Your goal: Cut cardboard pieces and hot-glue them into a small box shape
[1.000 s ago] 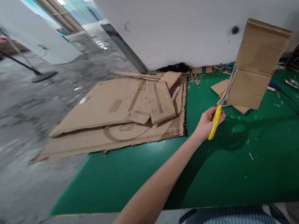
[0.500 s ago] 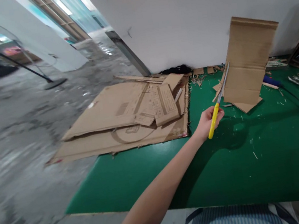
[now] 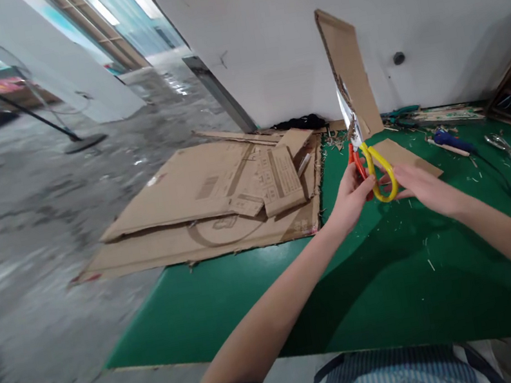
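Observation:
My left hand [image 3: 350, 196] is closed around the scissors [image 3: 384, 189], near their red handle. The scissors point up and away, with one red and one yellow handle. My right hand [image 3: 423, 184] is at the yellow handle, fingers curled against its loop; some fingertips are hidden behind it. Above the hands, a strip of cardboard [image 3: 348, 65] stands upright and nearly edge-on, its lower left edge meeting the blades. Whether the blades grip it cannot be made out. A flat cardboard piece [image 3: 406, 156] lies on the green table [image 3: 353, 306] behind my right hand.
Cardboard sheets [image 3: 177, 191] are stacked on the left, overhanging the table. A blue-handled tool [image 3: 453, 142] with a cord, metal pliers [image 3: 505, 146] and green-handled pliers [image 3: 402, 116] lie to the right. A white panel [image 3: 271, 51] borders the back. Scraps litter the tabletop.
My right hand has come into view and reached the yellow handle. The scissors have turned, showing both handles. The upright cardboard has shifted left and turned edge-on.

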The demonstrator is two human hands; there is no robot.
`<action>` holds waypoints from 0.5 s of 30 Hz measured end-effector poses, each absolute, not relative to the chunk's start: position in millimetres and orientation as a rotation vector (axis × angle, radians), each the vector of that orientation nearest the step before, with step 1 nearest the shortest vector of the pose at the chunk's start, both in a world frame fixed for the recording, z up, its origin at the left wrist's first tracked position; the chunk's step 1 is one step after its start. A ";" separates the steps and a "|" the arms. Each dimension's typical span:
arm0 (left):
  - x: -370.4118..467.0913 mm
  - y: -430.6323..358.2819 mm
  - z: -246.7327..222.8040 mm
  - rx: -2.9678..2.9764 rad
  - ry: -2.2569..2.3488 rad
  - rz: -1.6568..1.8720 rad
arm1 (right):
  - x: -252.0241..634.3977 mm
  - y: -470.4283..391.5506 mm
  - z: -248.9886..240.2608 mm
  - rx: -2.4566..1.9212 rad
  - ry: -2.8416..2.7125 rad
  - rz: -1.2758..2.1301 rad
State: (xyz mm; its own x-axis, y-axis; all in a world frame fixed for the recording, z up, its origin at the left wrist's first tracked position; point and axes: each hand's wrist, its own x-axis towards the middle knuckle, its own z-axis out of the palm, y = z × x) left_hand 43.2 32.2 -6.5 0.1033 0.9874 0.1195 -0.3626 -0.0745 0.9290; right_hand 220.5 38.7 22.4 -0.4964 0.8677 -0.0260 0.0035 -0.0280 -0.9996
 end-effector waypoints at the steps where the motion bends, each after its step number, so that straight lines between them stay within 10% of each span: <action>1: 47.1 33.2 -5.9 1.031 0.762 1.348 | 215.6 41.0 19.2 -0.942 -1.446 1.689; 15: 66.4 41.3 -33.3 0.867 0.554 1.328 | 227.0 64.0 -19.0 -0.764 -1.184 1.971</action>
State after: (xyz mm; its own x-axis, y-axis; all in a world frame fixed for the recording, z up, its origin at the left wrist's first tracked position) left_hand 66.4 41.3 -33.3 0.1862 0.9746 0.1246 -0.5968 0.0114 0.8023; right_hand 227.0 64.0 -19.0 -0.5782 0.8058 -0.1280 -0.2654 -0.3341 -0.9044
